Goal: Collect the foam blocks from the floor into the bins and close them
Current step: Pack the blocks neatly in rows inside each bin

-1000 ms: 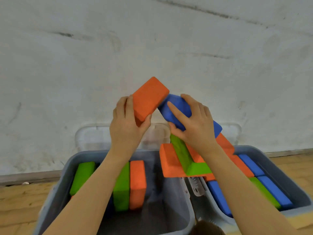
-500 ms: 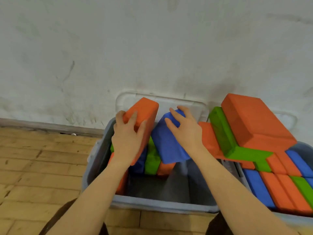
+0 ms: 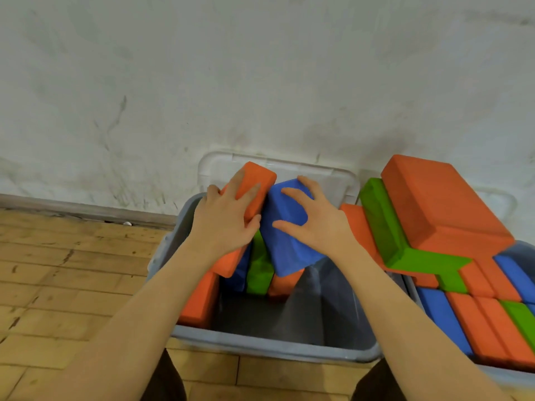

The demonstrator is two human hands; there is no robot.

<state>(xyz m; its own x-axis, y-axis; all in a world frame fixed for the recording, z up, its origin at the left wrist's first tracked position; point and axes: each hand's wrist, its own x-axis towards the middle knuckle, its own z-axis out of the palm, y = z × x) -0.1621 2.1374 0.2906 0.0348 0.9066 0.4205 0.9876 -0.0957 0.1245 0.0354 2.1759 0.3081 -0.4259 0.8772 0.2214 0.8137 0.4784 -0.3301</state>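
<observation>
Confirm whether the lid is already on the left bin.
No: the left bin is open, with its clear lid propped behind it against the wall.

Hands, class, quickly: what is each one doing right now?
Left hand: fingers spread flat, pressing the orange block.
Right hand: fingers spread flat, pressing the blue block.

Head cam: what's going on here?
A person is packing foam blocks into the left grey bin. The left hand presses an orange block and the right hand a blue block, fingers spread, both tilted on blocks standing in the bin. The right bin is overfilled, with a big orange block on top. Both lids lean on the wall, so nothing is closed yet.
</observation>
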